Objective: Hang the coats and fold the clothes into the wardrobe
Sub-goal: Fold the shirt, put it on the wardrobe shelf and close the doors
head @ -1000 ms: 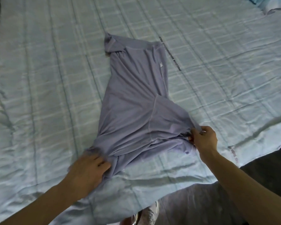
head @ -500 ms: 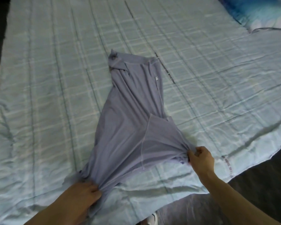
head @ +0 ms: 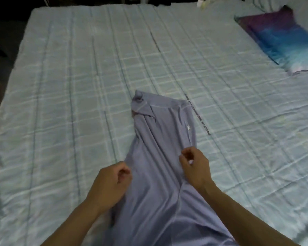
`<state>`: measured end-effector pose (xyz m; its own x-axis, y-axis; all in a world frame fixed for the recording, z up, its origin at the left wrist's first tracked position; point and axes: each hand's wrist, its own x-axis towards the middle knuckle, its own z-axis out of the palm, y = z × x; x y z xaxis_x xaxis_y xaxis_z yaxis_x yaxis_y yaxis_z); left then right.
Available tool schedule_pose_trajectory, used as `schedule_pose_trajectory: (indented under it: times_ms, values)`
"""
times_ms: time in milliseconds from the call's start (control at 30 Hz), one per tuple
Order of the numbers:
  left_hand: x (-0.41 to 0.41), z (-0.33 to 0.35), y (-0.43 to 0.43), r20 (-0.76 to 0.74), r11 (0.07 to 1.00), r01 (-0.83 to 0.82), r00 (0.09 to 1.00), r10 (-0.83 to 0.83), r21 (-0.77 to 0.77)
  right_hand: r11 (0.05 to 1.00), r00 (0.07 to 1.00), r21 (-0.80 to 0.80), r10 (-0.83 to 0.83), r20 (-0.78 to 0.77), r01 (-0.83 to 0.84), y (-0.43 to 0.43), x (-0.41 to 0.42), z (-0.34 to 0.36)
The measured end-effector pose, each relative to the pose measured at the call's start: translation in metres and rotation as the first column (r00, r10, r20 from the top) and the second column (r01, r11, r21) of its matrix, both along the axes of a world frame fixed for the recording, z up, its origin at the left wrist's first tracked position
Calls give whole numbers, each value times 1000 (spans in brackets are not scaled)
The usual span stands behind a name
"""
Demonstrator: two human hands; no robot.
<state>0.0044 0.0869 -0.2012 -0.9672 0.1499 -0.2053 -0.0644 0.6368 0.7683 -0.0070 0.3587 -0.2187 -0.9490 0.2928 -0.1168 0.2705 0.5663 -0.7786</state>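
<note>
Lavender garment [head: 160, 148] lies lengthwise on the bed [head: 60, 77], mid-fold. Left hand [head: 110, 185] and right hand [head: 196, 168] curl over it; whether either pinches cloth I cannot tell. Next likely calls for gripping both edges and folding crosswise.

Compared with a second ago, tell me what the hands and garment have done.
Both hands left the hem corners and moved up the lilac garment: the left hand to its left edge, the right hand over its middle, fingers curled; whether they pinch fabric is unclear. The far end still lies on the bed.
</note>
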Motion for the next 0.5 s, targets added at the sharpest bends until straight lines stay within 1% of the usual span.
schedule_pose_trajectory:
  times_ms: [100, 200, 267, 367, 433, 500]
  values:
    - [-47, -11, -5, -32, 999, -48, 998, 48, -8, 999, 1000, -46, 19, -7, -20, -20, -52, -2]
    - [-85, -25, -6, -12, 992, -126, 992, 126, -14, 998, 996, -24, 63, -55, -65, -37, -98, -6]
    - [-104, -33, -2, -5, 989, -146, 989, 146, 5, 995, 992, -16, 94, -86, -96, -48, -124, -7]
    - [-126, -41, 4, -14, 986, -165, 986, 166, 36, 990, 986, -17, 141, -92, -143, -60, -157, -11]
    - [-142, -43, 9, -26, 984, -169, 985, 171, 60, 985, 980, 10, 172, -104, -171, -67, -174, -14]
    - [-159, -44, 12, -39, 982, -177, 983, 180, 70, 969, 964, 64, 244, -105, -239, -71, -191, -18]
